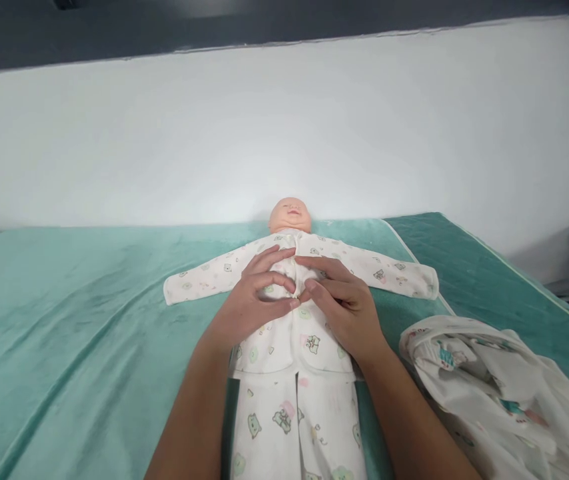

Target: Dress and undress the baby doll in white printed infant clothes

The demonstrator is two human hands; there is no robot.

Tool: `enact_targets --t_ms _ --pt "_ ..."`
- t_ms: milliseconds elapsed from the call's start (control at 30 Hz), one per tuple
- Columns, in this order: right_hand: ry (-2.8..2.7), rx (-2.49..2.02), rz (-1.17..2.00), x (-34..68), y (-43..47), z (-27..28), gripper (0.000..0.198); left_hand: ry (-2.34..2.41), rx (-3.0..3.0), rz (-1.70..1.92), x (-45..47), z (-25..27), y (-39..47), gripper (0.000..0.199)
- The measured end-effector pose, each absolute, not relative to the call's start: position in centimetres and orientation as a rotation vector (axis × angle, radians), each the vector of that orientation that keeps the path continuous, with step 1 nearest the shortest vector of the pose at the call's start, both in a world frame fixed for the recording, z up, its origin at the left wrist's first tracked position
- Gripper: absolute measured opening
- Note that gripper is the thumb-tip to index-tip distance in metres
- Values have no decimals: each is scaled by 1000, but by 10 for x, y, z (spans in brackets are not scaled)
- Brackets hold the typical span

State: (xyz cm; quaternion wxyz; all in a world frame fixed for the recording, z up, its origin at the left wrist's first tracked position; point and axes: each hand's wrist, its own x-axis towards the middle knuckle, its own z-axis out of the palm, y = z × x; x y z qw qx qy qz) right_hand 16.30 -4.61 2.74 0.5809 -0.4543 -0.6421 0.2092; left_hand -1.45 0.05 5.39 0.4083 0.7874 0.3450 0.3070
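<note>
a person's left hand point(249, 300) and right hand point(357, 310) are pinching the front opening of a printed white top point(274, 340) between thumbs and forefingers, other fingers spreading over its chest; the doll point(290, 215) wearing it is lying face up on a green cover point(89, 333), crumpled white cloth point(494, 393) resting nearby.

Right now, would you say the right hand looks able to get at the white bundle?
Probably yes: the white bundle lies beside the right forearm with nothing visible in the way, though the right hand would first have to leave the shirt.
</note>
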Motion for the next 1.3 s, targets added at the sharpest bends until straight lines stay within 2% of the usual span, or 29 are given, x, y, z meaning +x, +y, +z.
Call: enact_targets --t_ms 233,567,700,900,1167,1300 --pt "-1436 -1099 536 162 -46 28 30 876 1989 797 -10 55 -3 6" --pt "-1294 -1136 535 164 -44 28 31 884 2220 838 -5 55 -7 15" --pt "-1302 -1161 596 166 -43 29 14 859 2358 736 -3 59 -10 23" --pt "-1334 -1240 785 170 -44 32 20 938 2378 775 3 54 -11 8" --pt "-1223 -1255 774 170 -42 29 18 1000 2220 895 2 52 -8 7" --pt "-1274 -1261 787 168 -42 29 19 1085 2235 923 7 47 -7 36"
